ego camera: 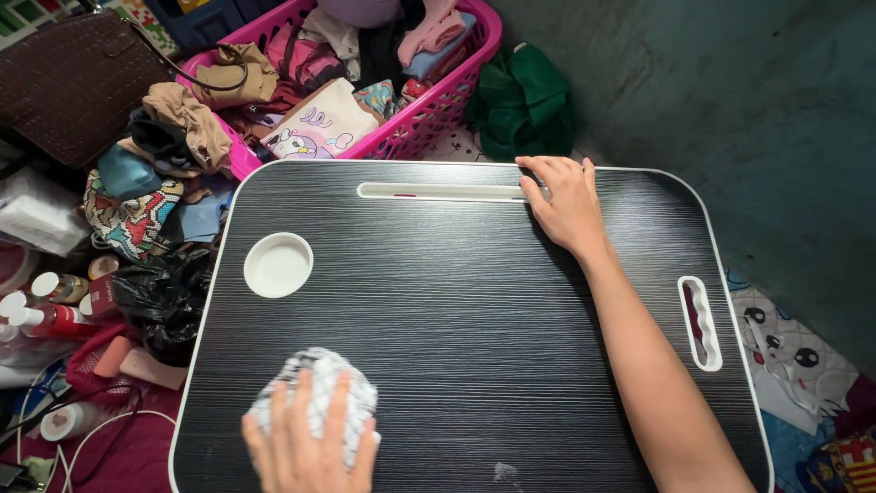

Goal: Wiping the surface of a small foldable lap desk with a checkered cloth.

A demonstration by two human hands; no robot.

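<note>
1. Cluttered floor all around, with a black wood-grain lap desk point(474, 310) with a white rim sitting in the middle of it. Behind it is a pink plastic laundry basket point(415, 128) stuffed with clothes, a green cloth bundle point(525, 100) just beside that, and a brown handbag point(73, 82) far left.
2. Looks like the wiping step to me: the left hand point(306, 447) is pressed down flat, fingers spread over a crumpled white-and-grey checked cloth point(319, 393) on the near left part of the desk. It's not clenched, more palming the cloth against the surface.
3. The right hand point(566, 205) is released, lying flat at the far edge of the desk, fingertips touching the end of the long white slot point(438, 192). It holds nothing, seemingly just steadying the desk.
4. Next move, I'd guess, calls for sweeping toward the pale smudge point(505, 472) near the front edge, which is close to the cloth.
5. Counts: one desk, one cloth, two hands, one round white cup recess point(278, 265), one long slot, one handle cutout point(701, 321) on the right, one basket.
</note>
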